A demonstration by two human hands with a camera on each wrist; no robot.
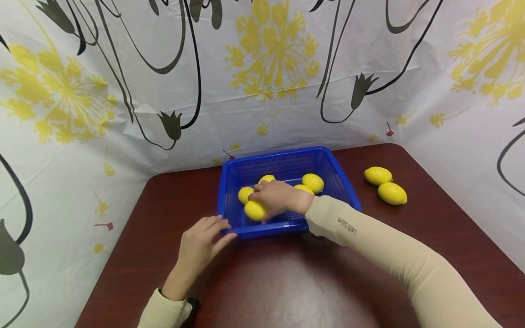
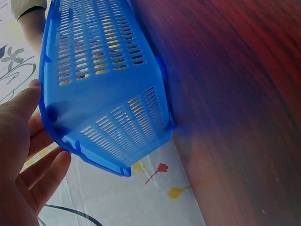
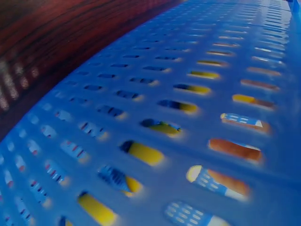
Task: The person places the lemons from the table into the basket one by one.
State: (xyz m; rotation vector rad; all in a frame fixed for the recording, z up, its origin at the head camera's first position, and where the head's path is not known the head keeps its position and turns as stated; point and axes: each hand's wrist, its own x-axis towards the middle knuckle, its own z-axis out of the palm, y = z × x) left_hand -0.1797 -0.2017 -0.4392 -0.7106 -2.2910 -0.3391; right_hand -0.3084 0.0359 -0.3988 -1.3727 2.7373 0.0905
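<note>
A blue plastic basket (image 1: 272, 230) with slotted walls holds several yellow lemons (image 1: 313, 183). My right hand (image 1: 276, 197) reaches over the front rim into it and grips a lemon (image 1: 255, 210) near the front left, the fingers curled over its top. At the front left corner, my left hand (image 1: 203, 239) touches the rim with fingers and thumb spread. In the left wrist view, the left thumb (image 2: 32, 92) and fingers straddle the basket's corner (image 2: 66, 120). The right wrist view is filled by the basket wall (image 3: 188, 155), with yellow lemon patches behind the slots.
Two lemons (image 1: 392, 193) lie together on the dark red-brown table (image 1: 279, 282), right of the basket. A white cloth (image 1: 262, 114) with yellow and grey plant prints hangs behind and at both sides. The basket's back wall stands near that cloth at the table's far edge.
</note>
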